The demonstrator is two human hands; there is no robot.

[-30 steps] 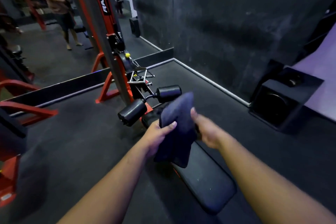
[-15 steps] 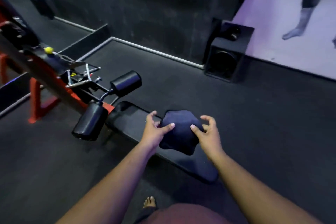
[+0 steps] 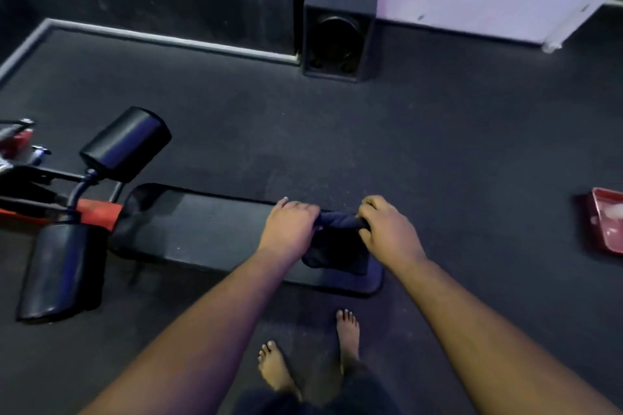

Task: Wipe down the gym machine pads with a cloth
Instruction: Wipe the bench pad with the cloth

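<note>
A long black bench pad lies low across the middle of the floor. A dark blue cloth hangs bunched over the pad's right end. My left hand grips the cloth's left top edge and my right hand grips its right top edge. Two black roller pads sit at the bench's left end: one upper, one lower.
A black speaker box stands against the far wall. A red tray lies on the floor at the right edge. The machine's red and black frame sticks out at the left. My bare feet stand just in front of the bench.
The view has swung right and down. Both hands have lowered the cloth from in front of me onto the right end of the bench pad, still holding it.
</note>
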